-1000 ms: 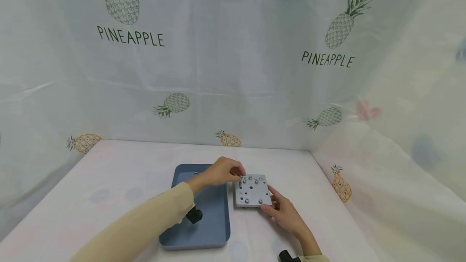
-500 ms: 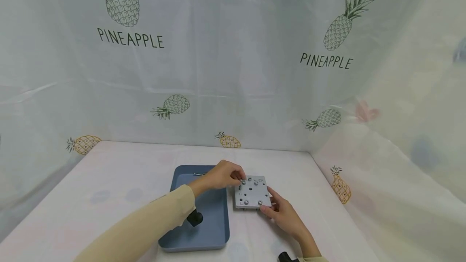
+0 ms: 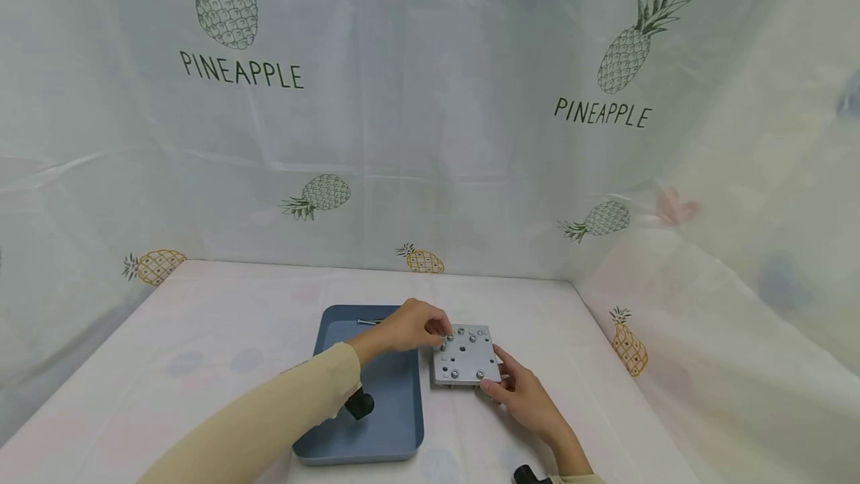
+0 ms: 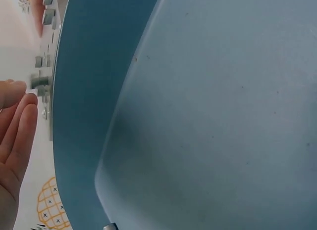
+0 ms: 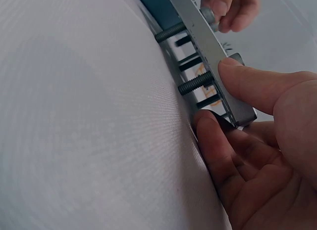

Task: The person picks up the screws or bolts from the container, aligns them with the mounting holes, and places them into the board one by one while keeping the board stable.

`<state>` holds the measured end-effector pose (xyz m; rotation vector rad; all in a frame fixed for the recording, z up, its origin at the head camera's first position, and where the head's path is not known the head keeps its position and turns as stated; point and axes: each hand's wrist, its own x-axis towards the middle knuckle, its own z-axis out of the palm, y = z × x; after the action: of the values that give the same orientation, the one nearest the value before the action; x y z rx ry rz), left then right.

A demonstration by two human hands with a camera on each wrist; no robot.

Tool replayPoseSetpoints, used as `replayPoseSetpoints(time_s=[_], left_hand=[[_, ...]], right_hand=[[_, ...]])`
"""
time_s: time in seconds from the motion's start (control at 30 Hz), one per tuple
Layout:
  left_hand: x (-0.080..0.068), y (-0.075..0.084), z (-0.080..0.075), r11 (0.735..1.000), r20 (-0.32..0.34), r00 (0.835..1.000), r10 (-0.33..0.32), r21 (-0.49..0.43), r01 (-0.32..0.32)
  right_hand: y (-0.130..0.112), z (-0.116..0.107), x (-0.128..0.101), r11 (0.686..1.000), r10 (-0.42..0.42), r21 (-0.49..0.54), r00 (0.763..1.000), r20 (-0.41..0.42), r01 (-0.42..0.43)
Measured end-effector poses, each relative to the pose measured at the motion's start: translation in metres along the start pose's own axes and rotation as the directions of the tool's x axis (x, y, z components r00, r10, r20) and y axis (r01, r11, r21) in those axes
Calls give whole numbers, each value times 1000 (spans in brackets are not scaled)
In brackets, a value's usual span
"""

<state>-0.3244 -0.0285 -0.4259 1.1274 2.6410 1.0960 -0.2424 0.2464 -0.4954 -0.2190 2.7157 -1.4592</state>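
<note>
Metal plate (image 3: 466, 355), near corner pinched by right hand (image 3: 520, 394), left hand (image 3: 410, 326) pinching a far-edge bolt (image 3: 447, 335).

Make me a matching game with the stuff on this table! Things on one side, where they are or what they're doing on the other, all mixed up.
Things:
1. metal plate
2. blue tray
3. left hand
4. right hand

Places or states:
A. pinches a bolt at the plate's far left corner
B. lies left of the plate
C. grips the plate's near right corner
D. has bolts sticking through it

Pairs: 1-D, 2-B, 3-A, 4-C
</note>
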Motion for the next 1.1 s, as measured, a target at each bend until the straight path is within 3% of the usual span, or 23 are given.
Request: replayPoseSetpoints(time_s=[0.17,0.4,0.63,0.8,1.1], left_hand=[[-3,-4,-5,1000,-30,1000,-2,-13,1],[-9,-9,-29,998,-112,993,-44,-38,40],[-21,-19,-52,996,-242,967,-84,-1,86],[-30,-28,-59,992,-299,949,-104,40,121],[-46,-47,-53,973,-273,946,-174,100,208]], right_hand=[[-1,0,1,1000,3,4,1000,4,-3],[-2,0,2,1000,-6,-9,1000,-1,6],[-4,2,1,1000,4,7,1000,-1,-4],[-4,1,-2,1000,9,-5,1000,-7,-9],[-3,-1,-2,1000,8,-4,1000,-6,-8]])
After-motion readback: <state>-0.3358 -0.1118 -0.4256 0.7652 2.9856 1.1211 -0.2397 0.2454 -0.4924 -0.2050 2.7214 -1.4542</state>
